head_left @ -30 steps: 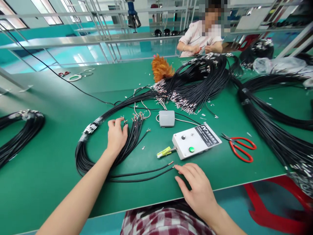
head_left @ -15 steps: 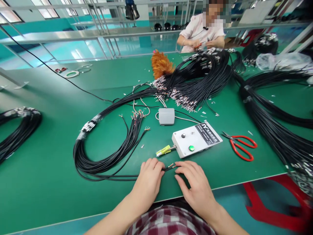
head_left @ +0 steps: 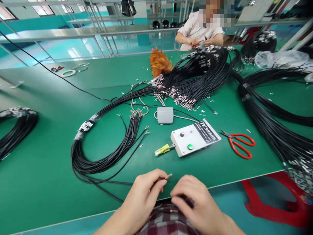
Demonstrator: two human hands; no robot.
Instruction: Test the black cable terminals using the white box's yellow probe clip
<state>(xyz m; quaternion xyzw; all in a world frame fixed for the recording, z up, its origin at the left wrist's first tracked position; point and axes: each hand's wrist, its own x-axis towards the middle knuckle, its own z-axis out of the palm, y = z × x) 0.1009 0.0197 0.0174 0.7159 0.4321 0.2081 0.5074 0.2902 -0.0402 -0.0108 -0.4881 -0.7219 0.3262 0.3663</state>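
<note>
Green tabletop [head_left: 36, 186] spans the view. At six o'clock, the left hand [head_left: 145, 192] pinches a cable end [head_left: 168, 177], coloured cores [head_left: 170, 175] protruding; blur hides whether the right hand [head_left: 193, 195] grips anything. Core preparation seems in hand; next calls for a steady pinch.

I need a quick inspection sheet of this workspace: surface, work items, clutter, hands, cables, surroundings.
Surface: green tabletop.
Work items: white control box with lit green button; yellow clip at its shaft.
Clutter: white scraps, red-handled scissors.
Hands: left hand pinches a cable end showing coloured wires; right hand beside it, grip unclear.
Cables: curved black bundle left of the box; larger pile behind.
Surroundings: co-worker opposite, red stool partly visible.
</note>
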